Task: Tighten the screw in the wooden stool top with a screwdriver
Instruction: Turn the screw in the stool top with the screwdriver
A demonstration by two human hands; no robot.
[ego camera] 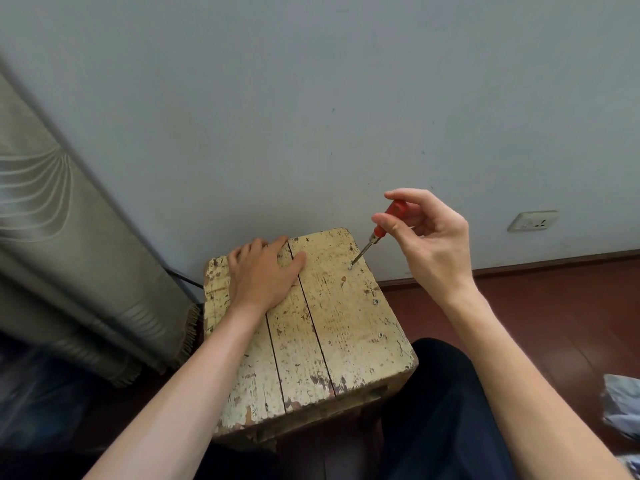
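Note:
A worn wooden stool top (332,327), cream paint flaking off its planks, stands in front of me. My left hand (263,271) lies flat on its far left part, fingers straight. My right hand (426,237) pinches the red handle of a small screwdriver (381,226) between thumb and fingertips. The thin metal shaft slants down and left, and its tip sits in a screw (350,267) near the far right edge of the top. Two more screws (375,301) show along that right edge.
A grey wall rises right behind the stool, with a socket (532,220) low on the right. A folded curtain (69,254) hangs at the left. Dark red floor (554,306) lies to the right, with crumpled cloth (623,403) at the edge.

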